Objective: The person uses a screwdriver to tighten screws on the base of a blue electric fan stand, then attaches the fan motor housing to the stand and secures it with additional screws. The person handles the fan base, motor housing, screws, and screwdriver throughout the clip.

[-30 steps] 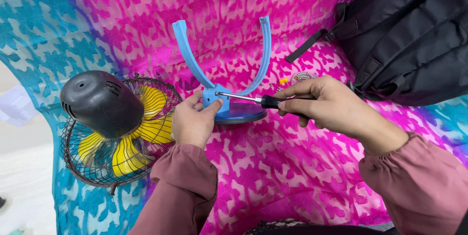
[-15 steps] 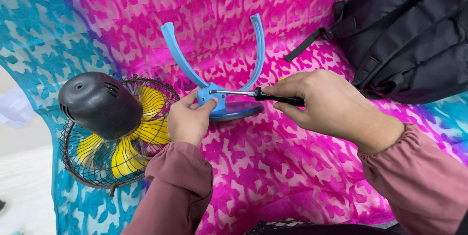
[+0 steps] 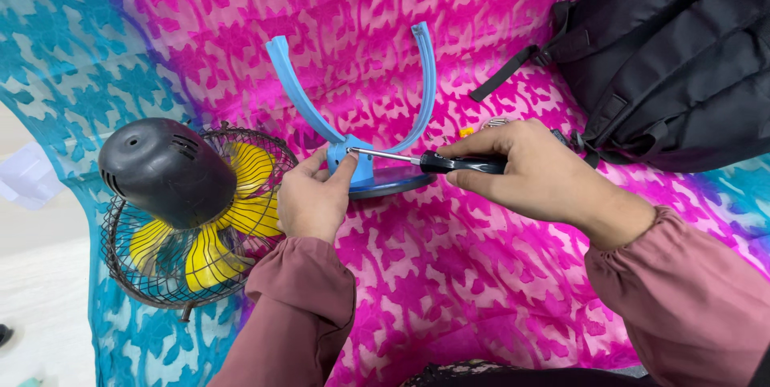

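Risk: the screwdriver (image 3: 425, 162) tip could slip off the screw if the blue stand (image 3: 361, 158) rocks on the soft cloth (image 3: 449, 275). Right hand (image 3: 537, 174) is closed around the driver's handle; left hand (image 3: 311, 201) pinches the stand's hub. The stand sits upright between both hands, fan head (image 3: 184, 210) lying just left

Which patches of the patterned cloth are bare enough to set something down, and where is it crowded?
Bare cloth lies in front of the blue stand, between the two sleeves. More lies behind the stand's arms, up to the top edge. It is crowded where the left hand and the right hand with the screwdriver meet the stand, between the fan head and the black backpack.
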